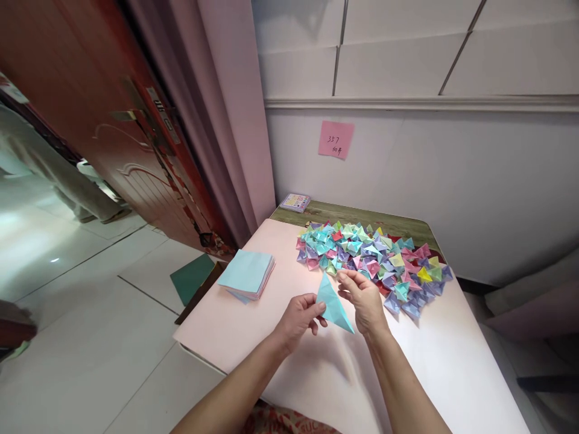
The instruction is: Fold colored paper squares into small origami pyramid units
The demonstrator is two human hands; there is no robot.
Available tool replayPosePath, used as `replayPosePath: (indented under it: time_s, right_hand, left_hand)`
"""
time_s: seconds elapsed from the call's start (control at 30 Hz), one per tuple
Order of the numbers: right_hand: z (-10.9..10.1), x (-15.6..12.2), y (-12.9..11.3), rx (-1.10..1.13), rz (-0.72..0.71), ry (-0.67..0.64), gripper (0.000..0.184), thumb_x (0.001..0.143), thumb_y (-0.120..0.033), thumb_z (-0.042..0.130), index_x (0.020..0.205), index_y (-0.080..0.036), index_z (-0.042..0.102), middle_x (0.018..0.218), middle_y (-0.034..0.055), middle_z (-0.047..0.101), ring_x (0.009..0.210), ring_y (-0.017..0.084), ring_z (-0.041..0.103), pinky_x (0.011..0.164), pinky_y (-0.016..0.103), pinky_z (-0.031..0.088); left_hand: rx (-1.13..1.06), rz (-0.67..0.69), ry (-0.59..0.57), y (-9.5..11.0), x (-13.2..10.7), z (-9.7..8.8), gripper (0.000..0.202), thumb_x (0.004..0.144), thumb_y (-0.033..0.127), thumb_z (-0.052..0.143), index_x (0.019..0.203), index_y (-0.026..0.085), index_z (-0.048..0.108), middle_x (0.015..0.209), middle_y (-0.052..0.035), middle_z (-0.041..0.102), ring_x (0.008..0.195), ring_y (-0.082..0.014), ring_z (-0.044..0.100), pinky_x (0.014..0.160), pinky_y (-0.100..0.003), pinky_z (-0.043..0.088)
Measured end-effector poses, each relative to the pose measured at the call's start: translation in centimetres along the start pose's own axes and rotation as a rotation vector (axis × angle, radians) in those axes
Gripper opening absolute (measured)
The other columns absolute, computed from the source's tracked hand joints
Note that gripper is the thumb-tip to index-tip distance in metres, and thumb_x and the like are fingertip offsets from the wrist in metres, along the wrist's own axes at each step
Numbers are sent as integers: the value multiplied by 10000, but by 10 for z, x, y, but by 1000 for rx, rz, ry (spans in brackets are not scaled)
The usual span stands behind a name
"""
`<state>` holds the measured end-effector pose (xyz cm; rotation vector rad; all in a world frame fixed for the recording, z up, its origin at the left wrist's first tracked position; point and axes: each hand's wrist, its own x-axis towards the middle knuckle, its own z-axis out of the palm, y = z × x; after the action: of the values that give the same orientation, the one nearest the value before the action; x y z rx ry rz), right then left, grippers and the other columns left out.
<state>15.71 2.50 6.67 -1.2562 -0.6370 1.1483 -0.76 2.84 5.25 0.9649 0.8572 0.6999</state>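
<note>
My left hand (302, 316) pinches a light blue folded paper triangle (333, 306) between thumb and fingers, above the table. One point of the triangle aims up, another down to the right. Just right of the paper is my right hand (364, 298), thumb and fingers curled together close to the top point; I see nothing in them, and a small gap separates them from the paper. Beyond both hands lies a heap of small folded paper pieces (362, 250) in many colours. A stack of square paper sheets (248, 270), light blue on top, sits to the left.
The pale pink table top (253, 337) ends at a wooden strip (384, 218) by the wall. A small pile of printed cards (295, 202) lies in the back corner. A pink note (335, 140) is stuck on the wall. At left are a red-brown door (99, 114) and a person's leg (67, 163).
</note>
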Motion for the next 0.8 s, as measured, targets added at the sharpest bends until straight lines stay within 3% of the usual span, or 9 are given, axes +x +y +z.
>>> replayPosePath:
  time_s: [0.07, 0.13, 0.3, 0.53, 0.67, 0.8]
  right_hand:
    - [-4, -4, -3, 10, 53, 2, 396, 641, -501, 813, 895, -209, 725, 821, 6, 651, 678, 124, 566, 638, 254, 495]
    - [-7, -12, -5, -13, 118, -79, 415, 652, -520, 808, 892, -191, 726, 832, 21, 645, 670, 121, 568, 610, 241, 492]
    - [-3, -30, -11, 16, 181, -260, 431, 689, -555, 777, 888, -178, 715, 801, 23, 637, 614, 104, 569, 566, 220, 488]
    - [9, -33, -19, -15, 174, -347, 440, 738, -606, 705, 801, -174, 651, 554, -12, 567, 481, 123, 554, 510, 243, 462]
    - [10, -33, -17, -45, 171, -352, 411, 746, -588, 697, 814, -186, 641, 576, -13, 591, 496, 134, 559, 519, 255, 469]
    - [7, -30, -14, -124, 149, -356, 330, 751, -507, 691, 798, -183, 650, 690, 15, 647, 615, 163, 604, 587, 276, 490]
  left_hand:
    - [-157, -29, -36, 0, 1, -2, 338, 734, 433, 750, 819, 126, 636, 715, -31, 617, 574, -114, 572, 468, -210, 389]
    - [-280, -38, -73, 1, 2, -4, 327, 745, 414, 753, 859, 128, 644, 715, -27, 607, 570, -109, 561, 507, -223, 417]
    - [-373, -4, -178, 9, 2, -1, 300, 784, 371, 716, 939, 118, 675, 708, -44, 598, 601, -131, 562, 585, -258, 444]
    - [-310, -1, -276, 19, -3, 1, 349, 756, 426, 719, 930, 125, 688, 788, -78, 639, 632, -159, 593, 626, -288, 455]
    - [-217, 20, -256, 22, -5, -3, 366, 762, 447, 715, 948, 134, 678, 776, -62, 637, 679, -157, 604, 678, -284, 485]
    - [8, 53, -236, 24, -2, -11, 355, 794, 476, 678, 882, 135, 638, 741, -37, 615, 611, -125, 594, 505, -209, 452]
